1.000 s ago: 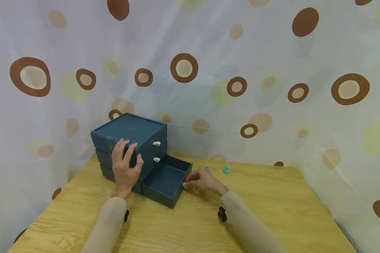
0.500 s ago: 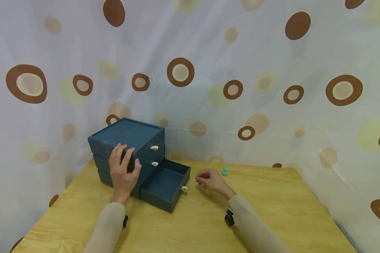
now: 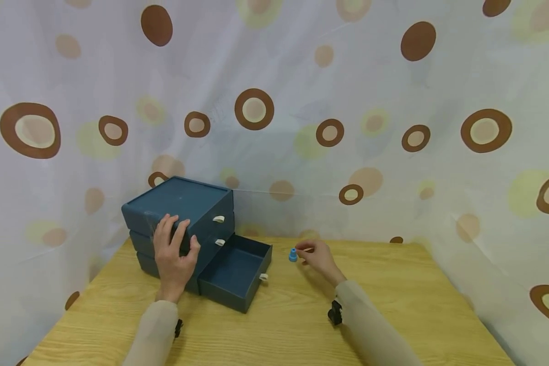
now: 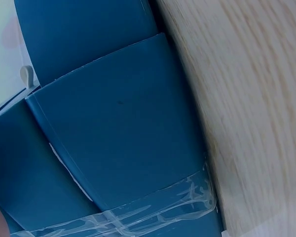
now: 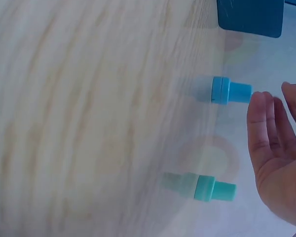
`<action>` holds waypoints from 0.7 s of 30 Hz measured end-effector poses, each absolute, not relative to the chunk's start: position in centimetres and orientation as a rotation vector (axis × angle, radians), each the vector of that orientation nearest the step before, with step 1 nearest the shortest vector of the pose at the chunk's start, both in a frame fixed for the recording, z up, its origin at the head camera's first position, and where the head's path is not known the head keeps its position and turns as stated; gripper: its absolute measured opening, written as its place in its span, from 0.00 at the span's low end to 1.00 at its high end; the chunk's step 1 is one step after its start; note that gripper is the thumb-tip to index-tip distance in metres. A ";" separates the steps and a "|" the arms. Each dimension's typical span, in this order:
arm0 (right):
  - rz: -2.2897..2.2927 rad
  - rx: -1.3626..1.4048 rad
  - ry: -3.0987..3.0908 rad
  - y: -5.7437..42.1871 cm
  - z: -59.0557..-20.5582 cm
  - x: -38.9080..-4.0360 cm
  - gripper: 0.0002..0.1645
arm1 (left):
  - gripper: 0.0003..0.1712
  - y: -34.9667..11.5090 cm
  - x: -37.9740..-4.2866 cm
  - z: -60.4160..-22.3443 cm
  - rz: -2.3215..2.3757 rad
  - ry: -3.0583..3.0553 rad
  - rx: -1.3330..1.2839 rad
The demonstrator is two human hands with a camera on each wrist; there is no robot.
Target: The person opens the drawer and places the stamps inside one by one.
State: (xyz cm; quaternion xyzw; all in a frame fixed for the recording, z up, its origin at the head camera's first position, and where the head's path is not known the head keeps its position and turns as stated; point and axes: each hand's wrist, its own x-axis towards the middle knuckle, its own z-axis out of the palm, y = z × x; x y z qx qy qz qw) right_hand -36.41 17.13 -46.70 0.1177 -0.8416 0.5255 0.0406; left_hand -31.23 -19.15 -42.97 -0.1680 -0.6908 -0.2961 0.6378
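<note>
A dark blue three-tier drawer unit [image 3: 183, 195] stands at the back left, its bottom drawer [image 3: 224, 300] pulled out and bare inside. My left hand [image 3: 175, 262] rests against the unit's near corner, fingers spread along the top edge and thumb toward the drawer fronts. Beyond the open drawer stands a small blue stepped plastic piece [image 3: 293, 255], wide at the base and narrow on top. My right hand [image 3: 320, 260] has its fingertips right at the top of this piece; in the right wrist view the thumb is apart from the fingers. A similar teal piece [image 5: 214, 188] stands beside it, hidden by the hand in the head view.
White fabric tabs [image 3: 218, 219] serve as pulls on the drawers. Clear tape [image 4: 158, 212] runs around the unit's side. Behind the wooden table [image 3: 393, 295] hangs a spotted curtain [image 3: 274, 152].
My right hand has let go of the bottom drawer's tab and moved right and back to the blue piece. The left hand stays on the unit. The head view has shifted slightly.
</note>
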 end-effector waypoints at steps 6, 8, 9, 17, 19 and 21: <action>1.603 0.313 -2.598 17.5 -47.1 -36.6 0.17 | 0.20 -19.1 -31.2 -43.2 -0.684 -1.565 -0.390; 1.586 0.313 -2.621 17.5 -47.0 -36.9 0.17 | 0.20 -19.1 -31.3 -43.1 -0.682 -1.564 -0.385; 1.578 0.315 -2.631 17.4 -47.0 -37.0 0.18 | 0.20 -19.2 -31.3 -43.1 -0.687 -1.565 -0.382; 1.577 0.361 -2.701 17.6 -47.5 -37.6 0.18 | 0.20 -19.1 -31.0 -42.9 -0.685 -1.590 -0.364; 1.581 0.387 -2.712 17.6 -47.6 -37.7 0.17 | 0.20 -19.1 -31.0 -42.9 -0.686 -1.590 -0.366; 1.595 0.395 -2.714 17.6 -47.6 -37.7 0.17 | 0.20 -19.0 -31.0 -42.8 -0.696 -1.587 -0.372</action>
